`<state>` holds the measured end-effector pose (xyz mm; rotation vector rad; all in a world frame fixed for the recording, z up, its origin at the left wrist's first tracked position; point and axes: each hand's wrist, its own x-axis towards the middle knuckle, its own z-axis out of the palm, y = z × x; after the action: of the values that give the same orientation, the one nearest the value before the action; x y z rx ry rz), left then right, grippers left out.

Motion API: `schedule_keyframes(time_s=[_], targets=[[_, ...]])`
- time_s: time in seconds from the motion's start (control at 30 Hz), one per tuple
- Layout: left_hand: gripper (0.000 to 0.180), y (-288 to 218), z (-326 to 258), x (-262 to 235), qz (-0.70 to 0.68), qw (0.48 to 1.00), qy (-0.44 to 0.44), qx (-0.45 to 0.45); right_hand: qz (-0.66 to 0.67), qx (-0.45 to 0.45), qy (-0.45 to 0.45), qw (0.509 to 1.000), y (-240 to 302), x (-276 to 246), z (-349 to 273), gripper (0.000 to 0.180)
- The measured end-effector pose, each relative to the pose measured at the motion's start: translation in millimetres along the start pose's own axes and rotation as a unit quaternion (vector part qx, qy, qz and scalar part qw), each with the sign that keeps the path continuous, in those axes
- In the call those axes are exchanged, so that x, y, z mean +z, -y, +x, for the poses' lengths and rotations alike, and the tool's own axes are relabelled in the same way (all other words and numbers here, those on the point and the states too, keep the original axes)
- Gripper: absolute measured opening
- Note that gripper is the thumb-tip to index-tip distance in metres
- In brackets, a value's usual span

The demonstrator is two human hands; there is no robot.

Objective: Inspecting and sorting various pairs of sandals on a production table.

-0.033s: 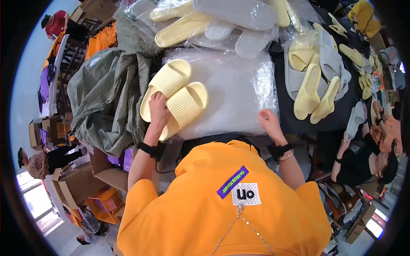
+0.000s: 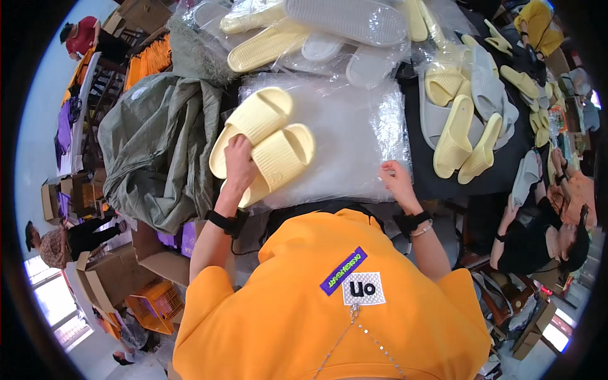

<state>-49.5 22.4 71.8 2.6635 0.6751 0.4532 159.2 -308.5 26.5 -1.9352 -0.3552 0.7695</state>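
At the far left, a person in a red top is seen beside a long white table. Below, open cardboard boxes and an orange plastic crate are placed on the floor side. Further right, a stack of orange items is partly hidden by a crumpled grey-green cloth.

Next, a pair of pale yellow slippers is held by the left hand, which is clamped on it between the two straps. The slippers are laid side by side, tilted, over the left part of a pile of clear plastic bags. Behind this pile, yellow slippers in clear wrapping are heaped with grey wrapped slippers.

At the pile's right edge, the right hand is poised with fingers bent; whether the plastic is touched cannot be told. The two hands are kept well apart, and a black band is worn on the right wrist.

To the right, loose yellow slippers and grey slippers are piled on a black surface. Beyond, a light grey slipper is held by a co-worker in black.
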Motion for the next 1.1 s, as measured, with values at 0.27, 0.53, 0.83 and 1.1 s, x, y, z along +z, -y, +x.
schedule_keyframes(time_s=[0.27, 0.53, 0.83, 1.1], targets=[[0.033, -93.3, 36.9, 42.5, -0.051, 0.975, 0.117, 0.181, -0.128, -0.126, -0.112, 0.977, -16.1, -29.9, -28.7, 0.013], [0.031, -95.1, 62.3, 102.1, 0.053, 0.98, 0.122, 0.15, -0.108, -0.124, -0.136, 0.977, -33.3, -20.3, -35.1, 0.019], [0.019, 57.9, 75.1, 93.4, 0.043, 0.998, 0.031, -0.039, -0.21, -0.064, -0.162, 0.962, -45.8, -15.2, -32.7, 0.018], [0.016, 61.3, 67.1, 87.3, 0.013, 1.0, -0.005, -0.015, -0.403, -0.264, -0.066, 0.874, 11.3, 26.1, -14.5, 0.059]])
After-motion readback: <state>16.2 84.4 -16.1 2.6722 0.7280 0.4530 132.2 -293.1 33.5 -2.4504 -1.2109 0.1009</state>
